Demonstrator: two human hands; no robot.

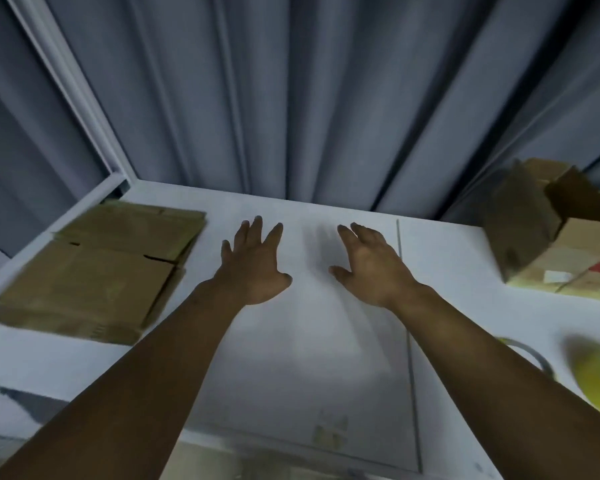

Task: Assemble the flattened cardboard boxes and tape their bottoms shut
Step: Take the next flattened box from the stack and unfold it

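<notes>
A stack of flattened brown cardboard boxes point(97, 268) lies on the left part of the white table point(309, 358). Both my arms stretch out over the table's middle. My left hand point(253, 261) is spread, palm down, with straight fingers and holds nothing. My right hand point(371, 261) is also spread with straight fingers, a hand's width to the right, and empty. An assembled cardboard box point(548, 230) with open flaps stands at the far right. A yellowish tape roll point(596, 372) lies at the right edge, blurred.
Grey pleated curtains point(309, 98) hang behind the table's far edge. A white frame point(80, 98) runs diagonally at the upper left. A thin seam point(407, 341) runs down the tabletop right of my right hand. A second tape ring point(523, 351) lies beside my right forearm.
</notes>
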